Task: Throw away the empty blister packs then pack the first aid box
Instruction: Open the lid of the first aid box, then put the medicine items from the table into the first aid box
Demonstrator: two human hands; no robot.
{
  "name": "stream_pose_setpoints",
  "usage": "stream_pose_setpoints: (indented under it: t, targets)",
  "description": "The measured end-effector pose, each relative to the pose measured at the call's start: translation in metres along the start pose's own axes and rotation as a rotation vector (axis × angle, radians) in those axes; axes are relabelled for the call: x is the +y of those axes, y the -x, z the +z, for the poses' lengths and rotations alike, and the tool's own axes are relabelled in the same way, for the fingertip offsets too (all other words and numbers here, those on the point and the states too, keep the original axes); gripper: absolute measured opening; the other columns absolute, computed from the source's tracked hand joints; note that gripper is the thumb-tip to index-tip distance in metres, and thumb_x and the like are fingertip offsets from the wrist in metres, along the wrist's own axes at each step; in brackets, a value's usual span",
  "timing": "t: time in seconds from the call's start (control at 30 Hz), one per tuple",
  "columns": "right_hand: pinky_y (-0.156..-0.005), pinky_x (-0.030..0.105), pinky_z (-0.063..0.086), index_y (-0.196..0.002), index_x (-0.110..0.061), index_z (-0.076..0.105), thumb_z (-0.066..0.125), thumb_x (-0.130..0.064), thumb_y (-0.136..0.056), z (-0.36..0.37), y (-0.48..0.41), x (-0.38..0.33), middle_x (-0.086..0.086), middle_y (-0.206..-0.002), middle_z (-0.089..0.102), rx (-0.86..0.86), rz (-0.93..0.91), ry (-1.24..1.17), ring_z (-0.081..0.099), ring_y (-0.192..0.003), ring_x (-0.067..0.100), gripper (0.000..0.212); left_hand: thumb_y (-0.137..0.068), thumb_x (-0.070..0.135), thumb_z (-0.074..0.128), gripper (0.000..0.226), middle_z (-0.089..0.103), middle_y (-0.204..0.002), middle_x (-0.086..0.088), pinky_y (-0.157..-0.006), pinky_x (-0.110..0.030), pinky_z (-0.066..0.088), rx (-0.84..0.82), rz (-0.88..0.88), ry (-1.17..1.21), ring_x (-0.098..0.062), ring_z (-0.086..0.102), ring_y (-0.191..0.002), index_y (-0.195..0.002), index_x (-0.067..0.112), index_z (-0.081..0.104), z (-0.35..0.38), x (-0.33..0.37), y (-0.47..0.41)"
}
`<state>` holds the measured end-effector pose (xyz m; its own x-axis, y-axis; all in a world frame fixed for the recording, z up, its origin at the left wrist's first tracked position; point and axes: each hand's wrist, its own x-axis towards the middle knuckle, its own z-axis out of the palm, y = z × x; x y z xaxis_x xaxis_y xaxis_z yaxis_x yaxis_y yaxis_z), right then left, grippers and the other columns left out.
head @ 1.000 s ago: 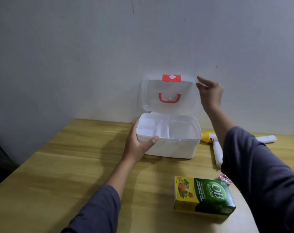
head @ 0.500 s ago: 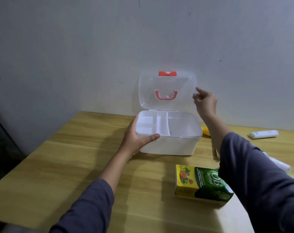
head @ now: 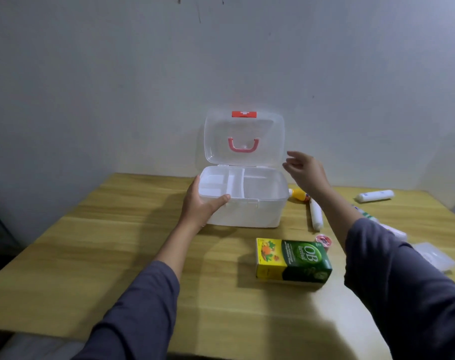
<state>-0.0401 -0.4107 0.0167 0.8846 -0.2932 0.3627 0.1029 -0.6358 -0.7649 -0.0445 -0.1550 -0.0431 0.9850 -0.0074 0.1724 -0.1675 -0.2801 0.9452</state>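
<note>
A white first aid box (head: 257, 214) stands open at the back of the wooden table, its clear lid (head: 244, 139) upright against the wall, with a red handle and red latch. A white divided tray sits in the top of the box with nothing in it. My left hand (head: 201, 205) grips the box's front left corner, thumb over the rim. My right hand (head: 304, 170) hovers just right of the lid's lower corner, fingers apart, touching nothing. A green and yellow medicine carton (head: 292, 259) lies in front of the box.
Right of the box lie a yellow-capped bottle (head: 298, 194), a white roll (head: 316, 214), a small pink tape roll (head: 322, 240), a white tube (head: 376, 196) and a clear plastic pack (head: 434, 255) near the right edge. The wall stands close behind the table (head: 104, 255).
My right hand has let go of the lid's right edge and dropped down to the right. The lid stays upright. My left hand keeps its hold on the box.
</note>
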Motion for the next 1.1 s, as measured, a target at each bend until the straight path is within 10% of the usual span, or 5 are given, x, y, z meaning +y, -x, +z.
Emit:
stream_pose_setpoints:
  t: [0.13, 0.3, 0.5, 0.83, 1.1]
  targets:
    - [-0.084, 0.025, 0.048, -0.111, -0.005, 0.063, 0.064, -0.018, -0.085, 0.005, 0.019, -0.002, 0.015, -0.105, 0.070, -0.046, -0.116, 0.009, 0.066, -0.098, 0.023, 0.029, -0.061, 0.057, 0.078, 0.105, 0.047, -0.152, -0.004, -0.114, -0.044, 0.041, 0.034, -0.012, -0.061, -0.025, 0.046, -0.140, -0.151, 0.019, 0.039, -0.008, 0.004, -0.022]
    - [-0.079, 0.027, 0.049, -0.105, -0.014, 0.065, 0.067, -0.030, -0.082, -0.002, 0.075, -0.002, -0.002, -0.098, 0.067, -0.229, -0.257, 0.068, 0.062, -0.092, 0.013, 0.028, -0.081, 0.038, 0.079, 0.092, 0.038, -0.158, -0.008, -0.116, -0.049, 0.038, 0.058, -0.046, -0.058, -0.028, 0.038, -0.145, -0.156, 0.014, 0.029, -0.010, 0.004, -0.029]
    - [-0.106, 0.039, 0.037, -0.137, -0.034, 0.035, 0.068, -0.061, -0.066, -0.003, 0.114, 0.015, -0.005, -0.142, 0.044, -0.627, -0.211, 0.522, 0.041, -0.129, 0.017, 0.083, -0.082, 0.031, 0.081, 0.093, 0.036, -0.159, -0.011, -0.117, -0.048, 0.036, 0.068, -0.073, -0.026, -0.030, 0.036, -0.146, -0.156, 0.010, 0.028, -0.005, 0.003, -0.029]
    - [-0.092, 0.037, 0.049, -0.122, -0.025, 0.055, 0.077, -0.043, -0.066, -0.033, 0.062, -0.021, -0.003, -0.114, 0.063, -0.320, -0.365, 0.210, 0.058, -0.105, 0.015, 0.063, -0.080, 0.028, 0.082, 0.088, 0.044, -0.152, -0.009, -0.112, -0.046, 0.044, 0.050, -0.045, -0.035, -0.029, 0.044, -0.139, -0.153, 0.014, 0.034, -0.010, 0.004, -0.034]
    - [-0.093, 0.039, 0.045, -0.133, -0.027, 0.042, 0.066, -0.051, -0.074, -0.007, -0.004, -0.048, 0.000, -0.131, 0.053, -0.288, -0.344, 0.547, 0.053, -0.115, 0.022, 0.068, -0.036, 0.067, 0.086, 0.114, 0.065, -0.129, -0.003, -0.101, -0.045, 0.054, -0.034, 0.006, -0.115, -0.023, 0.062, -0.118, -0.135, 0.017, 0.056, -0.019, 0.003, -0.056]
